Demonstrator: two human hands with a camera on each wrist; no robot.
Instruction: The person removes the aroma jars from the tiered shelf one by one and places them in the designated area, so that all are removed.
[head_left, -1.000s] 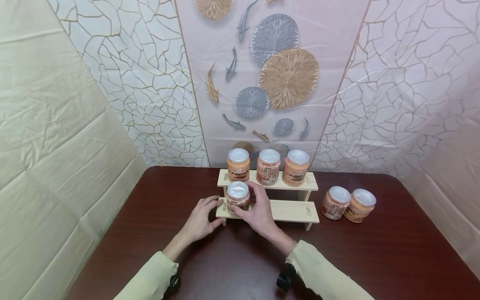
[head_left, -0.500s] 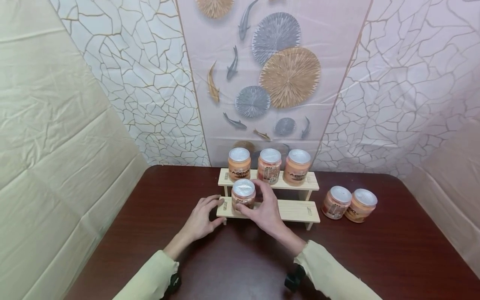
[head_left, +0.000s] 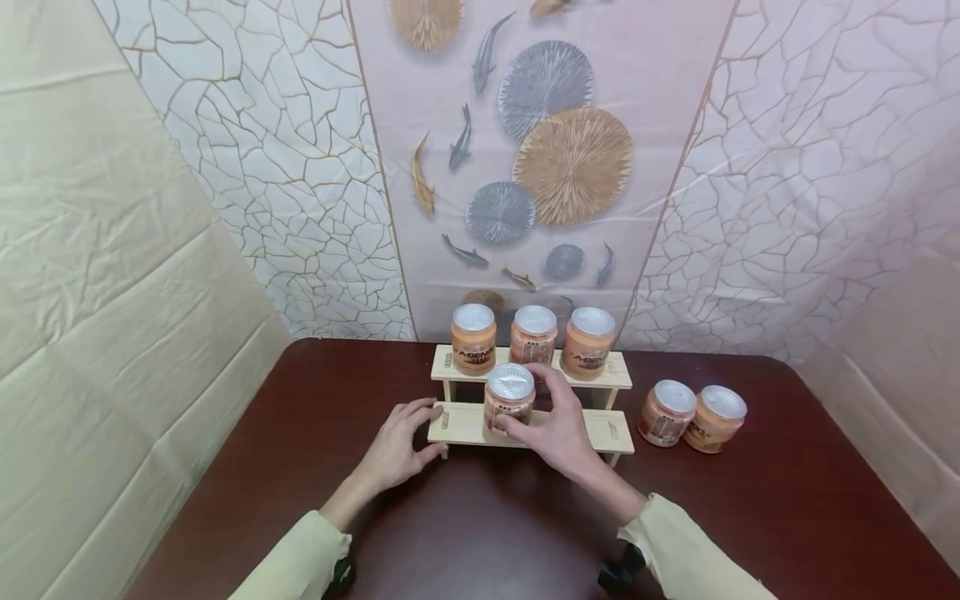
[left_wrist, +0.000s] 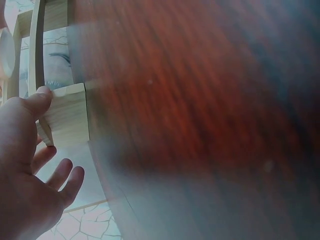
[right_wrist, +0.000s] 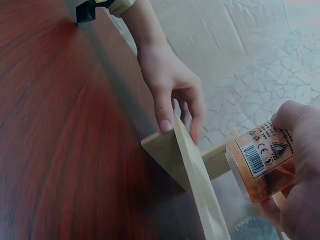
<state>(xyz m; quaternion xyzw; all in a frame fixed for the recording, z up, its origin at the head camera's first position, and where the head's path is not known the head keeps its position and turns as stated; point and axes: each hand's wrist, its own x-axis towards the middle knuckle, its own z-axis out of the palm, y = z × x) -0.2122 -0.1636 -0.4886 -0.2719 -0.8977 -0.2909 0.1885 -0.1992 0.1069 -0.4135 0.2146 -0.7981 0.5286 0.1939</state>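
In the head view my right hand [head_left: 561, 432] grips a jar [head_left: 510, 400] with a silvery lid and an orange label, thumb in front and fingers round its far side. The jar is upright over the lower step of a pale wooden two-step rack [head_left: 457, 423], left of its middle. From the right wrist, a gap shows between the jar's base [right_wrist: 239, 170] and the board [right_wrist: 197, 172]. My left hand [head_left: 397, 443] pinches the left end of the lower step. Its thumb [left_wrist: 39, 102] lies on the front side and its fingers reach behind.
Three similar jars stand on the upper step: a left jar [head_left: 474, 340], a middle jar [head_left: 534, 335] and a right jar [head_left: 588, 343]. Two more, a red-labelled jar [head_left: 666, 413] and an orange jar [head_left: 714, 419], stand together on the dark table [head_left: 480, 533] right of the rack. A patterned cloth [head_left: 450, 275] hangs behind.
My right hand has carried the jar rightward along the lower step, from its left end toward the middle. The left hand keeps its hold on the rack's end.
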